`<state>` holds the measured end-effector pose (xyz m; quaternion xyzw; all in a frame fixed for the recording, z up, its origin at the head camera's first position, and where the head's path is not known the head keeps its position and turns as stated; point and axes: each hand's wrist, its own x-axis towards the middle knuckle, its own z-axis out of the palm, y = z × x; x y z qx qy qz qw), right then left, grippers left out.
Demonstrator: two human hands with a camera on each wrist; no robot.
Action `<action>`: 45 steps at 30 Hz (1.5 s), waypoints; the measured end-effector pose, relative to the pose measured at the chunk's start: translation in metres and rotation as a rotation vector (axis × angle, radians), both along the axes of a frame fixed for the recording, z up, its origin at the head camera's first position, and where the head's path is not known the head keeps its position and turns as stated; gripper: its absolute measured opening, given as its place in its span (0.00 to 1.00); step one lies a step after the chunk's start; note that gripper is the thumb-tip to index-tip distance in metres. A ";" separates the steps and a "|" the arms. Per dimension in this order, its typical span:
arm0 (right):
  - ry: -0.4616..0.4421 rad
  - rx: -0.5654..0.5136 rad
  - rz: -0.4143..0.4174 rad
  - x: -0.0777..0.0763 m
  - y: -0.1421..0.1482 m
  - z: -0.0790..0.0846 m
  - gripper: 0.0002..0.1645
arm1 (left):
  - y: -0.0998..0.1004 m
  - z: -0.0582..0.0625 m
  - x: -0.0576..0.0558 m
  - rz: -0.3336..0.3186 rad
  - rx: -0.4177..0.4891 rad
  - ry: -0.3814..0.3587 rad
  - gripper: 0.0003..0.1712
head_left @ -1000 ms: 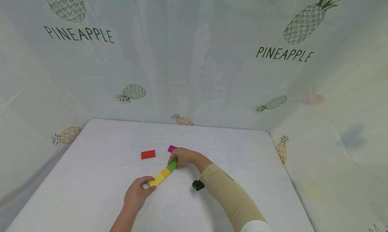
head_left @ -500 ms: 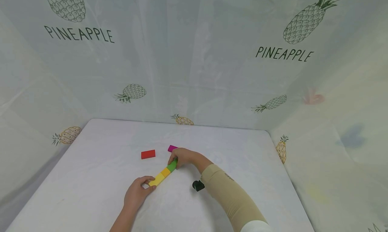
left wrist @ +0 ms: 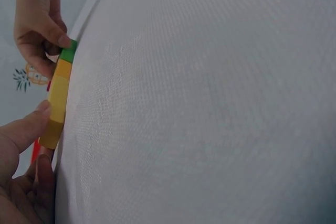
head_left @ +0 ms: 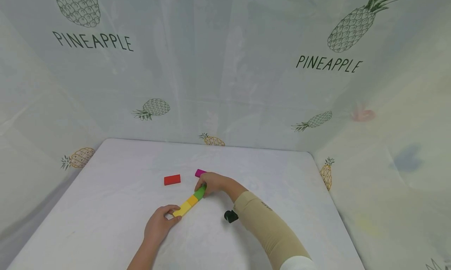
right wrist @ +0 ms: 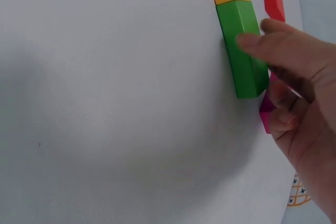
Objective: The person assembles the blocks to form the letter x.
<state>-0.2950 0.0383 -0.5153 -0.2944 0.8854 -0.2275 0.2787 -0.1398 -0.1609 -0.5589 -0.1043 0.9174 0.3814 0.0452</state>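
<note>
Green block (right wrist: 241,66) lies between thumb and fingers of the pinching right hand (head_left: 212,182); the left hand (head_left: 157,224) pinches yellow block (head_left: 183,208).

A yellow block (left wrist: 59,94), orange block (head_left: 192,200) and green block (right wrist: 236,35) adjoin lengthwise.

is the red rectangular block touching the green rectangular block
No, bare white tabletop shows between the red rectangular block and the green rectangular block.

Tan right sleeve (head_left: 271,229), dark lettering (head_left: 266,205).
</note>
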 end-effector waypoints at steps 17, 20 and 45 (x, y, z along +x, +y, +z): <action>0.073 -0.153 -0.279 -0.013 0.013 0.009 0.17 | -0.001 0.000 0.000 0.007 0.002 -0.009 0.18; 0.092 -0.172 -0.282 -0.017 0.014 0.009 0.18 | -0.001 0.001 0.001 0.007 0.003 -0.003 0.18; 0.127 -0.147 -0.284 -0.027 0.002 -0.014 0.18 | 0.000 -0.002 0.000 0.034 0.003 -0.012 0.18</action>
